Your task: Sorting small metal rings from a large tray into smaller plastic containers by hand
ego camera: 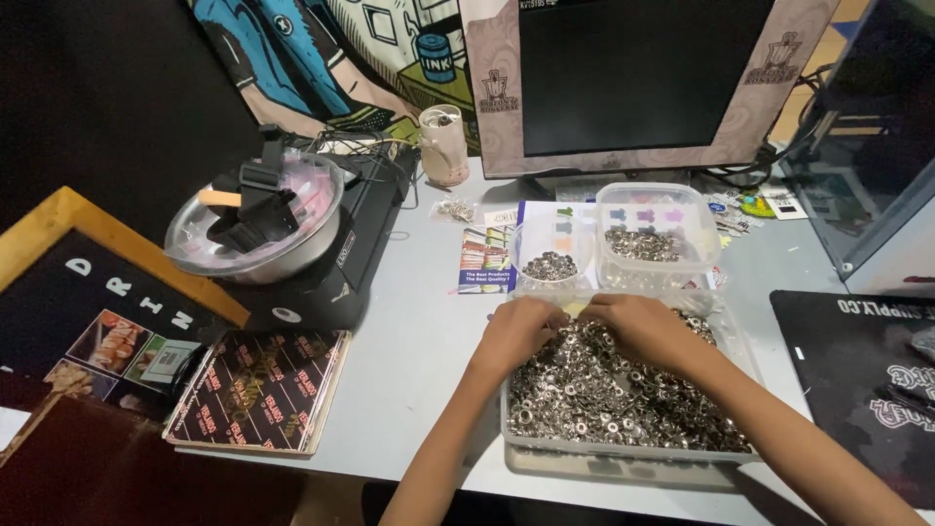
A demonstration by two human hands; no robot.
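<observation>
A clear plastic tray (623, 455) in front of me is filled with several small silver metal rings and snap parts (604, 390). My left hand (518, 331) rests on the pile at the tray's far left corner, fingers curled down into the pieces. My right hand (643, 326) lies on the pile just right of it, fingers bent toward the left hand; the fingertips almost meet. Whether either hand pinches a piece is hidden. Behind the tray stand a small clear tub (551, 255) and a larger clear tub (651, 234), both holding more silver pieces.
A dark monitor (633, 78) stands at the back. A metal bowl with black clips (255, 219) sits on a black device at left, beside a framed board (97, 302) and a patterned booklet (261, 390). A black mat (867, 380) lies right.
</observation>
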